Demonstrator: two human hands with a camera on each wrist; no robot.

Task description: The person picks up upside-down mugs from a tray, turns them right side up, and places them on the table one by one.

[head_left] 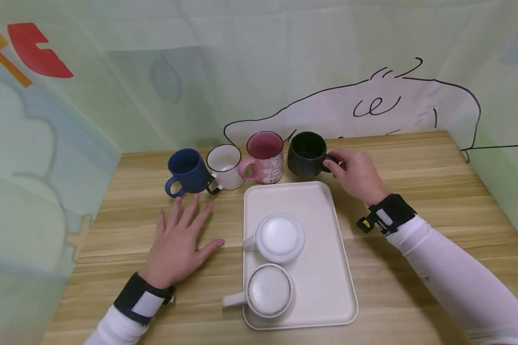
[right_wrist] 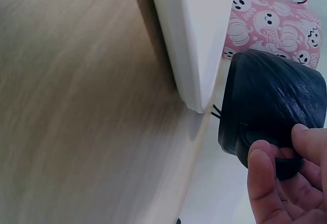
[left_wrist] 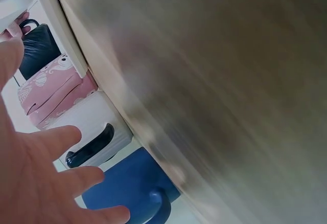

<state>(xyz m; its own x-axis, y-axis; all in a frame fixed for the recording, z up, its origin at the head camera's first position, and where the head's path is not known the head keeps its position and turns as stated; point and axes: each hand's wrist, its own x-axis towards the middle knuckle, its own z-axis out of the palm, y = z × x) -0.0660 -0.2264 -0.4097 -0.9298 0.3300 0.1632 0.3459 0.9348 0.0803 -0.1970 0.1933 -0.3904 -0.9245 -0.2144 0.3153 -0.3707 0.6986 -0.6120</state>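
By its handle, my right hand (head_left: 357, 173) pinches a black mug (head_left: 306, 155), which stands upright at the right end of a row of mugs. In the right wrist view, thumb and fingers close round the handle of that black mug (right_wrist: 276, 101). Left of it stand a pink patterned mug (head_left: 271, 165), a white mug with a black handle (head_left: 226, 167) and a blue mug (head_left: 190, 171). My left hand (head_left: 177, 242) lies with fingers spread on the table, its fingertips just in front of the blue mug's handle.
A white tray (head_left: 323, 287) lies on the wooden table (head_left: 397, 297) between my arms. On it sit two upside-down white cups, one farther (head_left: 280, 237) and one nearer (head_left: 269, 290), handles pointing left. A printed curtain (head_left: 259, 62) hangs behind the mugs.
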